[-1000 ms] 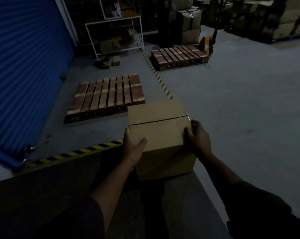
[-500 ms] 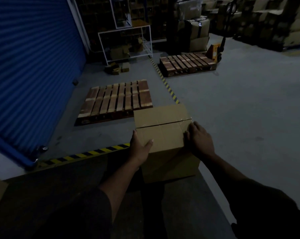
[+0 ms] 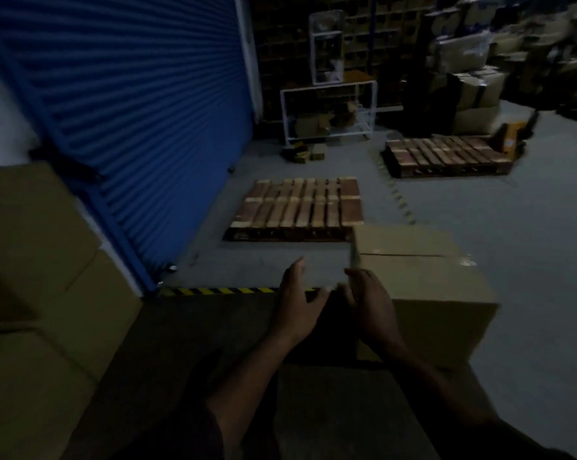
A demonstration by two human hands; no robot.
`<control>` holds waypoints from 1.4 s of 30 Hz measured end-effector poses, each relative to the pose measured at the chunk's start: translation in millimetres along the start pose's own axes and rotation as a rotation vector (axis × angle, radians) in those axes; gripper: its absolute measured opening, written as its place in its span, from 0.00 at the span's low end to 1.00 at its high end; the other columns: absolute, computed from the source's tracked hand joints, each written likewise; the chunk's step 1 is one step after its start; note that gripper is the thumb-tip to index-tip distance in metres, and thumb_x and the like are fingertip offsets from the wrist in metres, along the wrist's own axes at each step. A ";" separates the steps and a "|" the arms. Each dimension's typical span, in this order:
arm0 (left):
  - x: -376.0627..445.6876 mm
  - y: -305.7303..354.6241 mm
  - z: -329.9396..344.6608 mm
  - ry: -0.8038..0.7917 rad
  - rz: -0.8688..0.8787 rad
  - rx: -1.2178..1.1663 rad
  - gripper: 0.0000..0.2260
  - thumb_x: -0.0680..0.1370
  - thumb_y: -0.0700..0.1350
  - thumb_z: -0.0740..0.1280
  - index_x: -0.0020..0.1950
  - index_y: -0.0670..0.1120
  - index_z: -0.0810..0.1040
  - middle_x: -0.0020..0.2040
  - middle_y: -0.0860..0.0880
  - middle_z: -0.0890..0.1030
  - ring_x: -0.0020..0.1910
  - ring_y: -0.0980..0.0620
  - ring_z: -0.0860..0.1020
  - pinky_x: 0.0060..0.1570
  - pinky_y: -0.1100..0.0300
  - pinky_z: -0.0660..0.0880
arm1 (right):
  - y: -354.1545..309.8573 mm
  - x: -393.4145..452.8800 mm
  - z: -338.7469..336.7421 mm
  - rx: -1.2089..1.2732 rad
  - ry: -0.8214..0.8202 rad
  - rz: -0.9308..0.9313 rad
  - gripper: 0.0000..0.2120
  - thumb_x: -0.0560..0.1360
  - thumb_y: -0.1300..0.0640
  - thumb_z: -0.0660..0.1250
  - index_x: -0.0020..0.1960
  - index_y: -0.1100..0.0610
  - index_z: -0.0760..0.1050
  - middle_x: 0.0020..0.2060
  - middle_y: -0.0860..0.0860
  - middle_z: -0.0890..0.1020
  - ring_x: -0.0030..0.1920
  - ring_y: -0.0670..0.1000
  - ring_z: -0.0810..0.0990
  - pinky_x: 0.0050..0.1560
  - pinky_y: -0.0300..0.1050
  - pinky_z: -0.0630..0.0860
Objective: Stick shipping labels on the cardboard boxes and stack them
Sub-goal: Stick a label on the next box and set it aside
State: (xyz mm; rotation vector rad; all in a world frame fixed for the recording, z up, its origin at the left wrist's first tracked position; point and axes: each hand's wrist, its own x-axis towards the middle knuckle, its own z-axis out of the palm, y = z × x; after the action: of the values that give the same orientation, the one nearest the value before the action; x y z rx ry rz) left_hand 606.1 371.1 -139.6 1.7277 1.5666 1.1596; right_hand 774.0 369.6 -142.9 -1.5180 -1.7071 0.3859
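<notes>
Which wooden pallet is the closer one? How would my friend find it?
Start at the big blue roller door. On the grey floor just right of it lies the near pallet, flat and bare. Unlike the far pallet, no yellow pallet jack stands beside it.

both hands (image 3: pixel 333 303) off box (image 3: pixel 423 280), view panned left

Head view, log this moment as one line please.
brown cardboard box on dark table edge | left hand open, off box | right hand at box's left face, grip unclear | label not visible
</notes>
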 end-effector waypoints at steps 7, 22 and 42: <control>-72.5 -51.4 -158.2 0.316 -0.068 0.042 0.31 0.76 0.63 0.71 0.76 0.69 0.62 0.76 0.58 0.71 0.75 0.62 0.69 0.73 0.59 0.69 | -143.9 -35.4 93.1 0.271 -0.162 -0.170 0.18 0.79 0.55 0.69 0.68 0.57 0.76 0.63 0.52 0.79 0.63 0.52 0.78 0.63 0.56 0.76; -93.5 -141.4 -505.9 0.721 -0.069 -0.006 0.30 0.80 0.51 0.73 0.80 0.55 0.65 0.75 0.53 0.71 0.73 0.54 0.70 0.68 0.57 0.70 | -445.0 -32.8 268.3 0.405 -0.270 -0.352 0.20 0.81 0.45 0.65 0.69 0.53 0.74 0.63 0.48 0.78 0.61 0.46 0.76 0.62 0.50 0.76; -3.1 -207.1 -663.9 0.939 -0.028 0.102 0.34 0.81 0.61 0.69 0.81 0.52 0.60 0.79 0.46 0.66 0.73 0.46 0.70 0.58 0.54 0.72 | -543.0 29.7 350.2 -0.033 0.064 -0.612 0.11 0.83 0.46 0.59 0.60 0.51 0.72 0.63 0.49 0.72 0.63 0.50 0.69 0.51 0.42 0.67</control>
State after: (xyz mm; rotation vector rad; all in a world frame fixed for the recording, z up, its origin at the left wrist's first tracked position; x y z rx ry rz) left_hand -69.0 301.5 12.1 1.2365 2.1648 2.0775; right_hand 148.0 367.3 19.6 -0.9437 -2.0227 -0.0128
